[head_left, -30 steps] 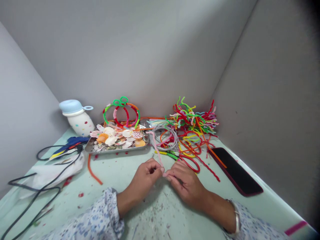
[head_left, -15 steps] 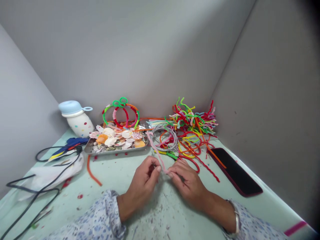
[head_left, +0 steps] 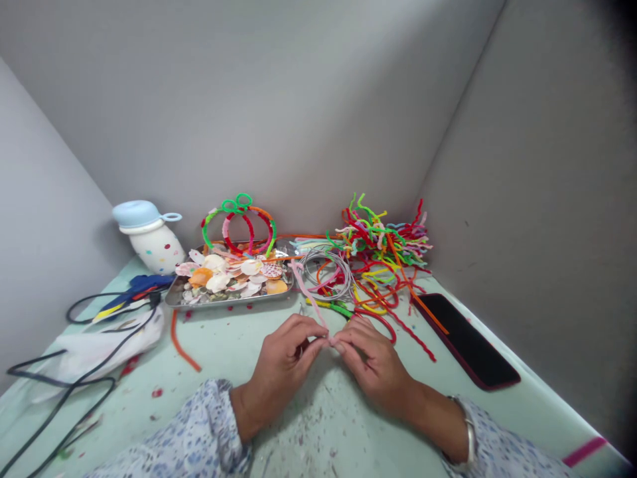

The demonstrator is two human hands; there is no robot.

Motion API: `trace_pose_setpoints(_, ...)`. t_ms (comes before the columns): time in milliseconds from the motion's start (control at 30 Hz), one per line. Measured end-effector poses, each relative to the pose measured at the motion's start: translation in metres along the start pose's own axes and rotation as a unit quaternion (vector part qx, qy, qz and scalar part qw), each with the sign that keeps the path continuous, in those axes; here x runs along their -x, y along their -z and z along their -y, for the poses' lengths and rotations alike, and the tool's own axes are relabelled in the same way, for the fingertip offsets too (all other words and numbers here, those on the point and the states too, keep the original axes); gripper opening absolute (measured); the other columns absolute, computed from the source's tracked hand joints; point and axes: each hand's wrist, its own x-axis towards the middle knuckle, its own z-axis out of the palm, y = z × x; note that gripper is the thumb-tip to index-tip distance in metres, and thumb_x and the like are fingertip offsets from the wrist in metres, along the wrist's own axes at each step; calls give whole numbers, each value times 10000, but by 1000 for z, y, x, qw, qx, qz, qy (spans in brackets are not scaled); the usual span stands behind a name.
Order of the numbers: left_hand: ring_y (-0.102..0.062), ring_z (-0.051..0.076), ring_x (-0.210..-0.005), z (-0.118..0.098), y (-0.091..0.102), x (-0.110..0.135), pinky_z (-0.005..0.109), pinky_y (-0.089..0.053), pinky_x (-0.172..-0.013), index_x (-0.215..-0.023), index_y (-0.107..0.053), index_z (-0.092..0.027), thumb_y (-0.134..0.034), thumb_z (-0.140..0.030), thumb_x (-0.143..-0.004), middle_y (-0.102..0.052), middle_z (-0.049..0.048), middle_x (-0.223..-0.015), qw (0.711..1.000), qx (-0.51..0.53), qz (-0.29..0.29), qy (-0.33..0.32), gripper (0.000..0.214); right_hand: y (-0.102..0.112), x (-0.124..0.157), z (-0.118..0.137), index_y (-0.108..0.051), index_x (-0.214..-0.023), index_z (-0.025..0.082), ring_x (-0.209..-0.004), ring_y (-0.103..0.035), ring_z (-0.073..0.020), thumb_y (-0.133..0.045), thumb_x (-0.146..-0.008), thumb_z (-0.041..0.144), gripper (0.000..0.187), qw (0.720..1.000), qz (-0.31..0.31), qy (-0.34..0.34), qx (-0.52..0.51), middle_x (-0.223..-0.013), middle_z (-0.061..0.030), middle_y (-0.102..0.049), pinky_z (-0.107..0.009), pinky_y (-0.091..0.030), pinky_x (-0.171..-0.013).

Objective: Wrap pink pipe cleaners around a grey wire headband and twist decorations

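Observation:
My left hand (head_left: 283, 362) and my right hand (head_left: 371, 362) meet at their fingertips over the pale green table (head_left: 239, 345). Both pinch the near end of a pink pipe cleaner (head_left: 306, 292), which rises away from my fingers toward the back. Just beyond it lies a coil of grey wire (head_left: 328, 272). A pile of coloured pipe cleaners (head_left: 383, 255) lies behind my right hand.
A metal tray (head_left: 174, 297) of seashells stands at the back, with pipe-cleaner rings (head_left: 241, 222) behind it. A white dotted jar (head_left: 149, 236), a blue glue gun (head_left: 137, 289) with black cable and a white bag (head_left: 94, 345) are at left. A dark phone (head_left: 465, 338) lies at right.
My fingers have shifted slightly on the pink pipe cleaner, with the left fingers now closer to the right ones. Its far end has swayed a little.

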Motion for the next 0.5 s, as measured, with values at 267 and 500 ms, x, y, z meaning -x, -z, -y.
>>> trace_pose_setpoints(267,-669,143,-804,6,1,1,227,-547,-706,-982,-723,-178,-631,-147,-862,-691,78,-903,997,-39,3,-63,154,0,0,0,-626,-865,203,-741,-531,-180,-479,-950,208,170,1000,1,-1,-7,-746,-30,-604,-348,-435,-723)
trace_pose_setpoints(500,-663,137,-818,6,3,2,221,-540,-696,-1004,-704,-186,-588,-151,-893,-677,80,-933,995,-64,24,-77,165,2,2,1,-630,-861,198,-733,-524,-179,-475,-949,199,178,1000,3,0,-5,-738,-30,-602,-348,-422,-715)
